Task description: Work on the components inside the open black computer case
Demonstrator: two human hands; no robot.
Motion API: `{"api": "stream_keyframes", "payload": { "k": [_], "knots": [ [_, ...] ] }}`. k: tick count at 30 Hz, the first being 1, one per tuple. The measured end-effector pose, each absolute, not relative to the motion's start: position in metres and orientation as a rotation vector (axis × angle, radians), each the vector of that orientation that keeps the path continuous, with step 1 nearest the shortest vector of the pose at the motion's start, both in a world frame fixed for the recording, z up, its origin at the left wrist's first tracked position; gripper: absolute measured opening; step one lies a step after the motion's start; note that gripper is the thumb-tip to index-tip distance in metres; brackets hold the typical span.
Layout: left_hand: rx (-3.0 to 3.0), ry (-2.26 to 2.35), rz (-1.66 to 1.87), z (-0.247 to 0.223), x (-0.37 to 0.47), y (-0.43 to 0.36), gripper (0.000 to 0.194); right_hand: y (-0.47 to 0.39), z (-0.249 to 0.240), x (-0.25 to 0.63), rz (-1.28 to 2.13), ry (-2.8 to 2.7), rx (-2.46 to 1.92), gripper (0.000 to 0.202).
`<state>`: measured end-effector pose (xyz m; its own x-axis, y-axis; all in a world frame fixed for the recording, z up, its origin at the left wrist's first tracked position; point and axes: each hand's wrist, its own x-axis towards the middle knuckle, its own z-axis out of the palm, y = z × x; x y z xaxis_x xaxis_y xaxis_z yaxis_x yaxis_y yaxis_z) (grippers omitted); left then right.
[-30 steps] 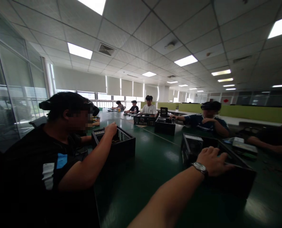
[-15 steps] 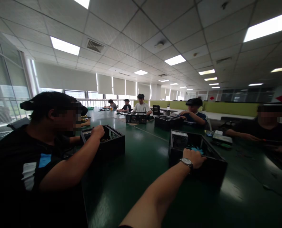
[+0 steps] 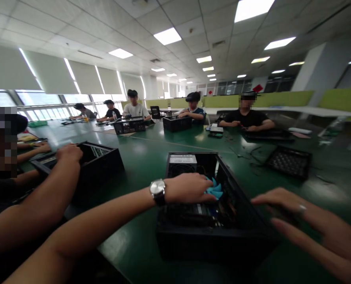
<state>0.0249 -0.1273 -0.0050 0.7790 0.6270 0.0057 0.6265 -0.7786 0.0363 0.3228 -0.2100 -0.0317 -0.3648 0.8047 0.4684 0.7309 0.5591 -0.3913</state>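
Observation:
A black open-topped computer case lies on the green table in front of me. Inside it are a power supply at the back left and a blue cooling fan. My left hand, wearing a wristwatch, reaches over the case with fingers stretched out and apart at the fan's left side; whether they touch it is hard to tell. Just off the case's right wall is my right hand, slightly blurred, its thumb and fingers apart and nothing visible held.
At left, a co-worker's arm reaches into another black case. A black perforated panel and loose cables lie to the right on the green table. Several people sit with cases farther back.
The view has swung right. My left hand has gone from the case's edge to beside the blue fan, its fingers now stretched out. My right hand has come into view.

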Motion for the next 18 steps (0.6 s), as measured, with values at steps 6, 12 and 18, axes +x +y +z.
{"api": "stream_keyframes", "payload": {
  "k": [6, 12, 18],
  "knots": [
    [3.046, 0.855, -0.299, -0.046, 0.057, -0.044, 0.092, -0.17, 0.006, 0.268, 0.121, -2.619, -1.069, 0.031],
    [2.798, 0.943, -0.444, -0.068, 0.096, -0.019, 0.113, -0.152, -0.015, 0.285, 0.137, -2.624, -1.132, 0.044],
    [2.909, 1.004, -0.313, -0.074, 0.08, -0.042, 0.117, -0.143, -0.02, 0.3, 0.119, -2.559, -1.251, 0.049]
  ]
}}
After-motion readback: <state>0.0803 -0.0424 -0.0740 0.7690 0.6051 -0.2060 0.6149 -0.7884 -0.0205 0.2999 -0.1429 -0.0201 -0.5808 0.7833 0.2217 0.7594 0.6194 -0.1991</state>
